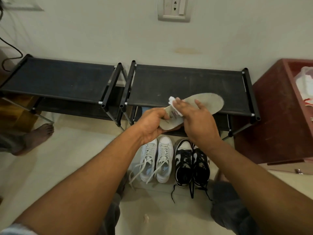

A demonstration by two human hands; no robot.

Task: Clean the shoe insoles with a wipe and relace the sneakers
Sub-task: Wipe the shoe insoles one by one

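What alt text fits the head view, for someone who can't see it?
A person's left hand grips the heel end of a grey insole while the right hand presses a white wipe onto it with straight fingers. Below, on the floor, stand white sneakers and black-and-white sneakers, laces loose, before a low black shoe rack.

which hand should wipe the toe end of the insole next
Probably the right hand: it already presses the wipe on the insole, while the left hand grips the heel end.
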